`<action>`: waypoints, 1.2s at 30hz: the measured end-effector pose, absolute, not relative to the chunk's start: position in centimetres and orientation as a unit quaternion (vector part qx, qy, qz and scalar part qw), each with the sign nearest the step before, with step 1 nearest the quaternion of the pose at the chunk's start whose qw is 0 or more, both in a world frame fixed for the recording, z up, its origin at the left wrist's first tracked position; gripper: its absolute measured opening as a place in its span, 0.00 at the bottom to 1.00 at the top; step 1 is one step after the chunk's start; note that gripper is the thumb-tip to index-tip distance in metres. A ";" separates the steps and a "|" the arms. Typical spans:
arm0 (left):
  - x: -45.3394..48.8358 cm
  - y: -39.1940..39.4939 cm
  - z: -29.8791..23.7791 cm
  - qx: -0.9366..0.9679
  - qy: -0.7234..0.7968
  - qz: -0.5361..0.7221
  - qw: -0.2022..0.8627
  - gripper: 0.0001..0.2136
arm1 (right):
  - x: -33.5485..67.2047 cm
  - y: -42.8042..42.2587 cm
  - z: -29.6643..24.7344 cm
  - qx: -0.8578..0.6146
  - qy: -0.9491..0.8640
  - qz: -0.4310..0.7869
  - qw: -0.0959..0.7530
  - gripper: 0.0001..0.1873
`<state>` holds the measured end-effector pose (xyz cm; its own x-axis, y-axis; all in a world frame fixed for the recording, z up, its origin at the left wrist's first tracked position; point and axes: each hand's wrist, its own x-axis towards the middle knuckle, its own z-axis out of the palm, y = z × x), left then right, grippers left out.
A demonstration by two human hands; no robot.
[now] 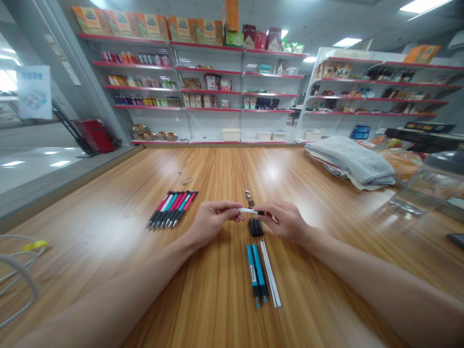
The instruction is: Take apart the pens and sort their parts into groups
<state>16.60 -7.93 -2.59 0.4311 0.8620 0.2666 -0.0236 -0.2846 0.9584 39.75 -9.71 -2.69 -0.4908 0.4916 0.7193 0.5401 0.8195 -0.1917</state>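
Observation:
My left hand and my right hand meet over the wooden table, both pinched on a small white pen barrel with a dark tip, held level between them. Just below lie short black pen parts. Nearer to me rest two teal pen barrels beside thin white refills. A row of several assembled pink, teal and white pens lies to the left of my left hand. Small metal springs and clips sit just beyond my hands.
Folded striped cloths lie at the right. A clear plastic container stands at the far right edge. A metal ring rests beyond the pens. White cable curls at the left edge. Stocked shop shelves line the back.

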 end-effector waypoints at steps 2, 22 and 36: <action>16.8 -8.0 -2.7 0.686 0.319 0.418 0.502 0.13 | 39.8 -9.8 -2.7 -0.301 -0.851 -0.042 0.428 0.08; 16.9 -7.9 -3.6 0.798 0.356 0.319 0.367 0.11 | 38.3 -10.5 -3.0 -0.382 -0.730 0.208 0.527 0.13; 17.2 -8.1 -3.4 0.794 0.364 0.330 0.357 0.16 | 39.0 -10.4 -2.7 -0.374 -0.754 0.043 0.538 0.05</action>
